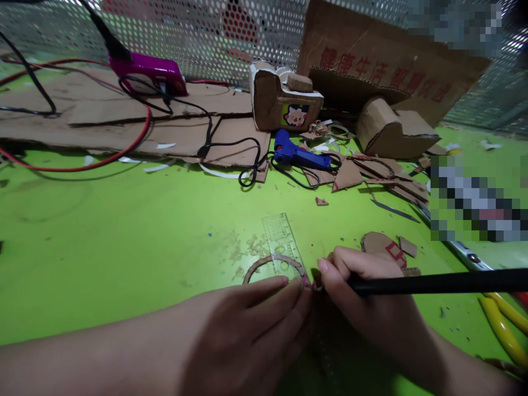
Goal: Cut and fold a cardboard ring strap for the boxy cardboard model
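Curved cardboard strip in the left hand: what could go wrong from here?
The black tool in the right hand points close to the left hand; a slip might catch the skin. The curved cardboard strip looks narrow, so hard pressing could bend or tear it.

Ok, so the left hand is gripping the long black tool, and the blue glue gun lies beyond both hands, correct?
Not quite: the head view shows the right hand gripping the long black tool. The blue glue gun does lie beyond both hands.
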{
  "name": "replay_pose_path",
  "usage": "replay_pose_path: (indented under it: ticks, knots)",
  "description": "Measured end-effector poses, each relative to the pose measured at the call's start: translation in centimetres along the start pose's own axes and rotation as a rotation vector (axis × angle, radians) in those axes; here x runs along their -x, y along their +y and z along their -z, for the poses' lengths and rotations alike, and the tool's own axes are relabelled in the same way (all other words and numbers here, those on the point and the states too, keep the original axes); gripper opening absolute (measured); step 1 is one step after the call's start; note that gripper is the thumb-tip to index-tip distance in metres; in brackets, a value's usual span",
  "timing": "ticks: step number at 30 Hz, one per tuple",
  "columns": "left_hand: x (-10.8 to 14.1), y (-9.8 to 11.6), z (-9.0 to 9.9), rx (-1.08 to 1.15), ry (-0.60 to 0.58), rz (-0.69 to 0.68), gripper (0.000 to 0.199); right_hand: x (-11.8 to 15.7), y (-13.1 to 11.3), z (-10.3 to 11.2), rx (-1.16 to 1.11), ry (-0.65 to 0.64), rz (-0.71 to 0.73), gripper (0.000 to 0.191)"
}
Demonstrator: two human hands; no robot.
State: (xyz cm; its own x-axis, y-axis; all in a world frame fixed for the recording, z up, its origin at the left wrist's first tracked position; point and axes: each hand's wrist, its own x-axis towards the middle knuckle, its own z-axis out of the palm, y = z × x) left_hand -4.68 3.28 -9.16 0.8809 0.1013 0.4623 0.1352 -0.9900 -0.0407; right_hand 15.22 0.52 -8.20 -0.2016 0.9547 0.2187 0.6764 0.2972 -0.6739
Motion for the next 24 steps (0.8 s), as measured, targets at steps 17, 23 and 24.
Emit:
replay_pose_path:
  ticks: [17,23,24]
  knots:
    - [0.29,0.23,-0.36,0.015,0.053,0.048,0.032,-0.06,-0.15,-0.05,-0.01,0.015,-0.018,0.037]
    - [0.22,0.29,-0.17,0.022,0.051,0.03,0.033,-0.09,0.01,-0.08,0.003,0.008,0.005,0.037]
    - [0.21,0.27,-0.11,0.022,0.045,0.029,0.034,-0.1,0.02,-0.08,-0.001,0.005,0.006,0.037]
